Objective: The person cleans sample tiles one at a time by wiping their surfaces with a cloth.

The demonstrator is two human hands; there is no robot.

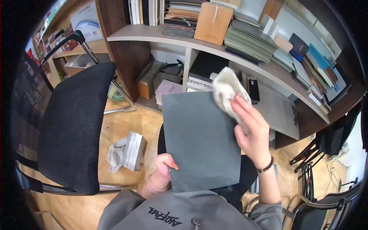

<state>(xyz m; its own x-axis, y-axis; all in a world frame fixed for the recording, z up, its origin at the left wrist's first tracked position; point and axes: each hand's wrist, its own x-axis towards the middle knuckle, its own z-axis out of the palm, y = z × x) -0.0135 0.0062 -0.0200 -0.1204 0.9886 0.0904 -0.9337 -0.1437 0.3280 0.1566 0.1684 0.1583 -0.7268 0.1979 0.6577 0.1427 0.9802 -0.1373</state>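
The dark grey-green panel point(201, 145) is over the person's lap, its broad face turned up towards the view and its lower edge against the grey top point(168, 212). The left hand point(163, 169) grips the panel at its lower left edge, thumb on the face and the other fingers mostly hidden. The right hand point(251, 132) lies at the upper right of the panel, its fingers extended and close together on a pale, stained cloth point(226, 90). Whether the right thumb pinches the cloth cannot be told. The cloth covers the upper right corner and extends beyond the edge. A dark beaded bracelet point(265, 165) is on the right wrist.

On the wood-toned floor point(115, 122), left of the panel, stands a stack of grey and white slabs point(133, 151), with a second greyish cloth point(115, 157) beside it. A black mesh chair point(76, 130) stands further left. Ahead, the shelving unit point(153, 32) carries an upright tan board point(214, 23), a pile of green-grey boards point(249, 42) to its right, and a pale pink box point(168, 88) in a lower compartment
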